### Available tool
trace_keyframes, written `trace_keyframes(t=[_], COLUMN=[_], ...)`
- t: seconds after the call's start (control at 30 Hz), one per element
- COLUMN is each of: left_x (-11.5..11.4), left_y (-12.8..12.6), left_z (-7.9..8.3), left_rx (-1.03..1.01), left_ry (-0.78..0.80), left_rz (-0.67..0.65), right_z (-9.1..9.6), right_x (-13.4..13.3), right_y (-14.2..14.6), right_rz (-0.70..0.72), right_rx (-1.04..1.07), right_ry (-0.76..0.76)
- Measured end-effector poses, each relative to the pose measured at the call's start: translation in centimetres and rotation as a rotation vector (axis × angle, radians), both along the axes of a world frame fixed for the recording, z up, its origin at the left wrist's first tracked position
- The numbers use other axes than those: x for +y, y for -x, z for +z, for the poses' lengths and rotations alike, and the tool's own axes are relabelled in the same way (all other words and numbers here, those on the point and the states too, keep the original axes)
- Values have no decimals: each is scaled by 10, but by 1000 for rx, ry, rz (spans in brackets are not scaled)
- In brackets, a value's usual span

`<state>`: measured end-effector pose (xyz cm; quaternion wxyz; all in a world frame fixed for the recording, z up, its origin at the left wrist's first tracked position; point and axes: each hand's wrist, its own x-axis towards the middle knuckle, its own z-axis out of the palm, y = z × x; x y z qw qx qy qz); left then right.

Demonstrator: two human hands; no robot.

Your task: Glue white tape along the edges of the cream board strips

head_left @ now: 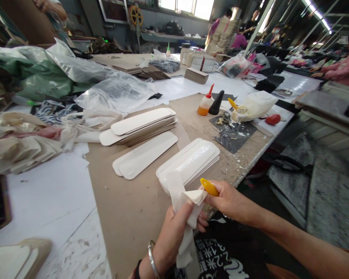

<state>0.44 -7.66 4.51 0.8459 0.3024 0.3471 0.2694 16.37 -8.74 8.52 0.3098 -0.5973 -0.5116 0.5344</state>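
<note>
My left hand (177,226), with a silver bangle at the wrist, pinches a soft white cloth strip (187,248) between thumb and fingers. The strip hangs below the hand and its upper end touches a stack of long white rounded panels (192,161). My right hand (228,199) is closed round a yellow handle (209,187), whose working end is hidden. Its fingertips also grip the folded corner of the cloth (195,196). Farther left lie two overlapping white panels (147,155) and a taller panel stack (139,126).
Past the panels stand a glue bottle with red nozzle (205,102), a black cone (216,103) and a cut-open white container (257,106) on a glue-smeared dark sheet (235,133). Cloth bundles (26,135) and plastic bags (116,91) lie left. A co-worker in pink (344,68) is at right.
</note>
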Motion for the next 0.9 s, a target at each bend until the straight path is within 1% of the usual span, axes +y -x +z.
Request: trace_keyframes(t=[0.07, 0.23, 0.37, 0.47, 0.6, 0.73, 0.8, 0.87, 0.9], left_x=[0, -4, -6, -5, -4, -4, -3, -2, -2], left_y=[-1, -5, -6, -6, -7, -4, -1, 2, 2], left_z=[-3, -10, -8, -5, -6, -3, 0, 2, 3], left_rx=[13, -17, -30, -26, -14, 3, 34, 62, 63], left_ry=[30, 56, 49, 63, 59, 81, 43, -50, -96], left_rz=[43, 126, 167, 173, 164, 168, 191, 203, 190], right_z=[-3, -8, -5, -4, -4, 1, 5, 9, 11], right_x=[0, -2, -3, -4, -5, -5, -6, -6, -6], right_y=[-2, 0, 3, 5, 8, 8, 7, 5, 4], right_rz=[-15, -188, -271, -283, -299, -336, -357, -383, -392], right_rx=[13, -23, 11, 60, 154, 265, 292, 320, 334], right_ry=[31, 27, 50, 63, 69, 108, 108, 101, 108])
